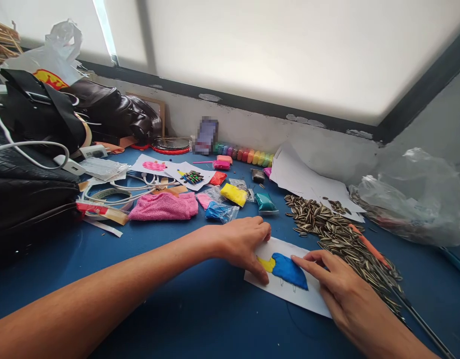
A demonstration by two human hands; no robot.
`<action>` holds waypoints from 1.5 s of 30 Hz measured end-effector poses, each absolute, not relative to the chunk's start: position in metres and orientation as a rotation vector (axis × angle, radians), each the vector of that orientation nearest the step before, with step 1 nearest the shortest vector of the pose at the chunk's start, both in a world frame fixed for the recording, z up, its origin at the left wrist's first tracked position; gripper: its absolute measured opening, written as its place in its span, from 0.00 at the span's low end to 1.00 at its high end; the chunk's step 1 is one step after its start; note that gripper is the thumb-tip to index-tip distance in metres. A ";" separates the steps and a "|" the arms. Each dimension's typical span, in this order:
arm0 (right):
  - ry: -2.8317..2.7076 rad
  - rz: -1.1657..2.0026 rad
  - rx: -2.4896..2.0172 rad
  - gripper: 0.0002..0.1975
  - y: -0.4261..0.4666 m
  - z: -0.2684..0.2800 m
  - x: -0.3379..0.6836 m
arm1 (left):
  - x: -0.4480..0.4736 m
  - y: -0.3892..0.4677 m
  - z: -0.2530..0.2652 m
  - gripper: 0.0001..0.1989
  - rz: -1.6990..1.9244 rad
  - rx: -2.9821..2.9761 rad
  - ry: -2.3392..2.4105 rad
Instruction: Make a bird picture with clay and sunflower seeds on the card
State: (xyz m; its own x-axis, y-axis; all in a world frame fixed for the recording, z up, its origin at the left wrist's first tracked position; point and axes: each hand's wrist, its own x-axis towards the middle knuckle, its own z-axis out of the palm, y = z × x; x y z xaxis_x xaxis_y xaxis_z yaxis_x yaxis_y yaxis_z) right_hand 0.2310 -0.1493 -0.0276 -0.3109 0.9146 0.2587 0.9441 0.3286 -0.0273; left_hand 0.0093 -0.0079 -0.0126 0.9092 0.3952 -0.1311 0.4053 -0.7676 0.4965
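Note:
A white paper sheet [316,303] lies on the blue table, bearing a flat blue clay shape [290,270] joined to a smaller yellow clay patch [268,264]. Thin pencil lines like legs show beneath the blue part. My left hand [248,244] rests over the sheet's left end, thumb and fingers apart, the thumb beside the yellow clay. Stretched out, the index finger of my right hand [338,281] touches the blue clay's upper right edge. Its other fingers are loosely bent and partly hidden, with the hand lying over the sheet's right side.
Sunflower seeds [338,234] are heaped at right, with an orange-handled tool [368,244] across them. Clay packets, yellow [233,194] and teal [266,203], lie beyond my hands. A pink cloth [164,206], cables and a black bag [31,189] occupy the left. A plastic bag [417,199] sits right.

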 end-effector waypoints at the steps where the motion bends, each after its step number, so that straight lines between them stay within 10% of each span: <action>1: -2.368 -0.179 -1.686 0.27 -0.149 -0.026 0.231 | 0.010 -0.008 -0.013 0.33 -0.025 2.539 0.576; 10: -2.111 -0.096 -1.789 0.13 -0.151 -0.006 0.220 | 0.007 -0.007 -0.008 0.34 -0.042 2.425 0.590; 16: -1.938 -0.224 -1.911 0.17 -0.153 -0.001 0.226 | 0.008 -0.008 0.004 0.10 0.314 2.101 0.616; 23: -1.869 -0.237 -2.200 0.18 -0.150 0.001 0.246 | 0.014 -0.015 0.003 0.07 0.370 1.598 0.481; 33: -1.857 -0.418 -2.137 0.30 -0.150 0.002 0.247 | 0.014 -0.015 -0.002 0.19 0.335 1.375 0.297; 45: -1.733 0.126 -1.646 0.12 -0.154 0.012 0.206 | 0.020 -0.026 -0.005 0.23 0.315 1.339 0.310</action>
State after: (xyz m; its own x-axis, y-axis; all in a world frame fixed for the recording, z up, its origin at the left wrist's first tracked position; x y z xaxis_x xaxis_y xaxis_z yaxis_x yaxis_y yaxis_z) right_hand 0.2055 -0.1540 0.0116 0.0862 0.8988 0.4298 0.8269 0.1760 -0.5341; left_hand 0.0200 -0.0256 -0.0046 0.9175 0.3958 -0.0391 -0.0450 0.2012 0.9785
